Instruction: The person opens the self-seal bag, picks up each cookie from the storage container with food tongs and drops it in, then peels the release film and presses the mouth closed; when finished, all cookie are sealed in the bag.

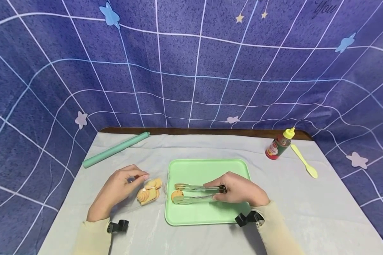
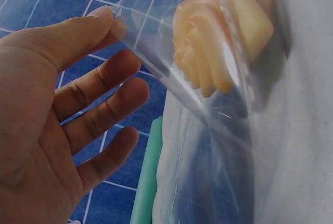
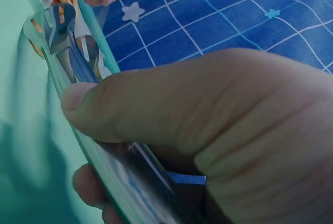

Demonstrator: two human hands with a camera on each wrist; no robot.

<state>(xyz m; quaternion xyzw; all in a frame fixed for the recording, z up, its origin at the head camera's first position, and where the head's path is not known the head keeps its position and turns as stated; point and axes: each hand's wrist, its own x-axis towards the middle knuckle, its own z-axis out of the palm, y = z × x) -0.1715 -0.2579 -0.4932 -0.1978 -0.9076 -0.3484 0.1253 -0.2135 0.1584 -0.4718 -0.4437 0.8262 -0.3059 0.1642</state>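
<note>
My left hand (image 1: 120, 184) pinches the edge of a clear plastic bag (image 2: 218, 135) between thumb and index finger, the other fingers loosely spread. Inside the bag lie several cookies (image 1: 151, 191), one a ridged swirl (image 2: 200, 47). My right hand (image 1: 237, 187) holds a pair of metal tongs (image 1: 193, 200) with slotted heads, thumb on one side and fingers on the other. Between the tong heads, at the left end of a light green tray (image 1: 207, 168), is a round cookie (image 1: 177, 194). Whether the heads touch that cookie I cannot tell.
A teal roll (image 1: 115, 150) lies at the back left of the white-covered table (image 1: 191, 239). At the back right stand a red sauce bottle (image 1: 277, 146) with a yellow cap and, beside it, a yellow spoon (image 1: 304, 161). A blue patterned curtain (image 1: 178, 88) hangs behind.
</note>
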